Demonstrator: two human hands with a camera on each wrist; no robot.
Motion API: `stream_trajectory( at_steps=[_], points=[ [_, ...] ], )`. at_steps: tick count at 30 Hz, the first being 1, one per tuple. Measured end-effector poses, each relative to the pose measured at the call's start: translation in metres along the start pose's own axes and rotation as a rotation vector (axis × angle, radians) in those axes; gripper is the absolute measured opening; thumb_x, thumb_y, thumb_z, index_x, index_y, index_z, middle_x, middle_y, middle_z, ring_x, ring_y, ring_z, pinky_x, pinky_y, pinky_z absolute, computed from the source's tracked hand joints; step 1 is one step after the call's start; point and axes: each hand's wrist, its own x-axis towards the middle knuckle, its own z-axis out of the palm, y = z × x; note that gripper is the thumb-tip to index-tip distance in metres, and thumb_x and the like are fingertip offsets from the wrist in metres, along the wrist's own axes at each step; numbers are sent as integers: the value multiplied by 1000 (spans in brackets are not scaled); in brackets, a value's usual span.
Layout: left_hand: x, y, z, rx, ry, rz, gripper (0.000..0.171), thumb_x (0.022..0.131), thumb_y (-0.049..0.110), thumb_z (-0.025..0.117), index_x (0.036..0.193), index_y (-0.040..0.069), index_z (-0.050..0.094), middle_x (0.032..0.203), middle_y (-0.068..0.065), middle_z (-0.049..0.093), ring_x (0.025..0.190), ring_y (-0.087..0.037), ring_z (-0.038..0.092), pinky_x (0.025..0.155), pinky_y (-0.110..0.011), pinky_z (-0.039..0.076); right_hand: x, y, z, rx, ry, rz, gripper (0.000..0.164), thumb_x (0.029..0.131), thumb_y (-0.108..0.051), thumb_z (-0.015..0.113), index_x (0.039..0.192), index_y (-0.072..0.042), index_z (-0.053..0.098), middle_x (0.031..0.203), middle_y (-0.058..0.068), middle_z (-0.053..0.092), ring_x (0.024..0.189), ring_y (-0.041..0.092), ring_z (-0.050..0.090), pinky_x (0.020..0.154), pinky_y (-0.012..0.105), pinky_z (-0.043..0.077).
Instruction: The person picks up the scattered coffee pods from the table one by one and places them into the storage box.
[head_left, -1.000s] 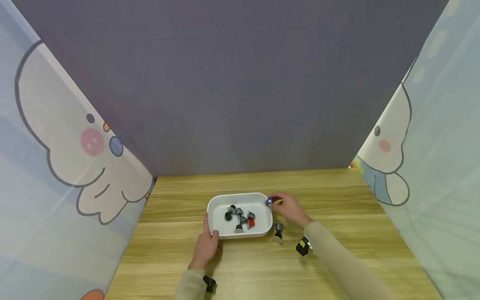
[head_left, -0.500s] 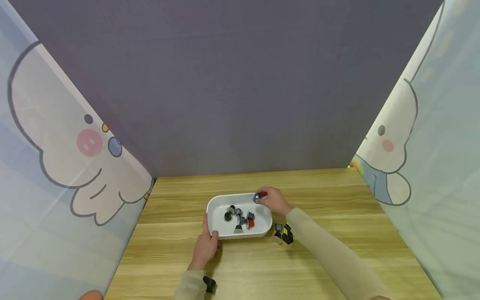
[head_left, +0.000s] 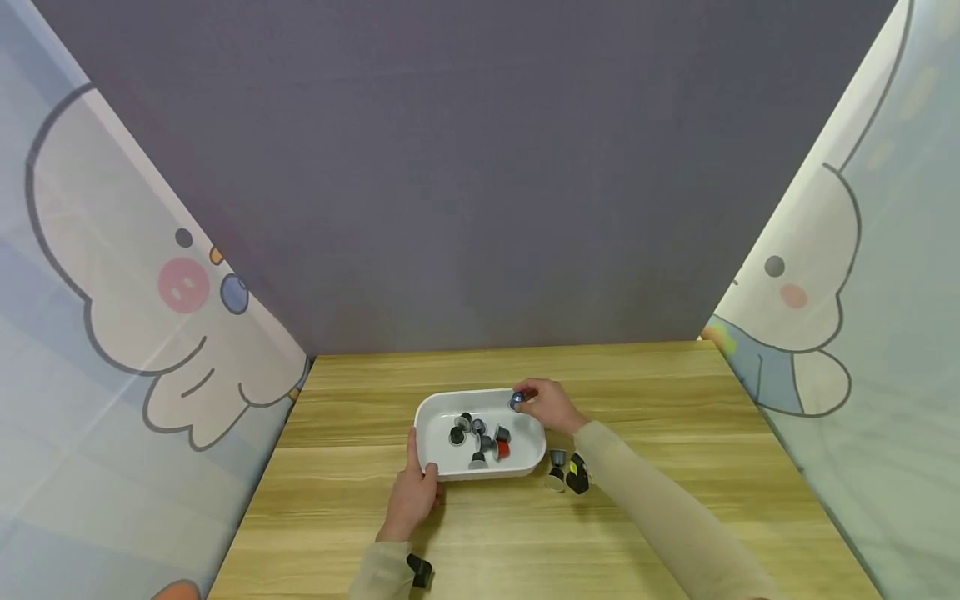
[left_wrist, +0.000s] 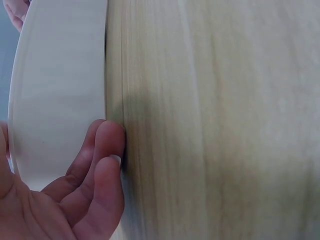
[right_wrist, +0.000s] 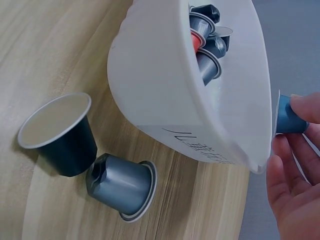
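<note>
A blue coffee capsule [head_left: 517, 401] is pinched between thumb and fingers of my right hand [head_left: 552, 407], over the far right part of a white tray [head_left: 442, 456]. In the right wrist view the same capsule [right_wrist: 291, 115] is tilted sideways beside the tray's rim, held above it. My left hand [head_left: 409, 498] grips the tray's near left corner. In the left wrist view its curled fingers [left_wrist: 107, 145] lie against the outer wall, low by the table. Inside the tray lie several capsules, mostly black and grey, and one red capsule [head_left: 502, 450].
On the wooden table [head_left: 637, 383], just right of the tray, lie a grey capsule [right_wrist: 122, 184] on its side and a dark capsule [right_wrist: 65, 145] with its pale lid tilted up. A dark grey panel [head_left: 480, 208] stands behind the table, with printed cloth at both sides.
My right hand has moved left with the blue capsule, from the tray's right rim to over its far right part. The left hand and tray stay in place.
</note>
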Motion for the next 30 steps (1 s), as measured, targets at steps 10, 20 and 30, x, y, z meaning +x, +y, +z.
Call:
stream_trajectory(
  at_steps=[10, 20, 30],
  points=[
    [0, 5, -1, -2, -2, 4, 75, 98, 18, 43, 161, 15, 2, 57, -3, 60, 43, -17, 54, 49, -34, 40, -1, 2, -3, 3, 4, 6, 27, 84, -5, 77, 110, -3, 72, 97, 5, 71, 91, 21, 66, 77, 35, 54],
    [1, 4, 0, -11, -6, 10, 75, 99, 18, 43, 161, 15, 2, 57, -2, 59, 43, -17, 54, 48, -34, 41, -4, 5, -8, -2, 12, 16, 25, 86, -2, 74, 111, -3, 72, 105, 11, 70, 93, 21, 65, 79, 36, 54],
    [1, 1, 0, -10, 2, 1, 75, 99, 19, 43, 161, 17, 1, 57, -2, 59, 43, -17, 54, 48, -34, 40, -14, 15, -18, 31, 26, 58, 27, 88, -3, 72, 114, 3, 70, 106, 12, 69, 95, 24, 63, 79, 37, 53]
  ],
)
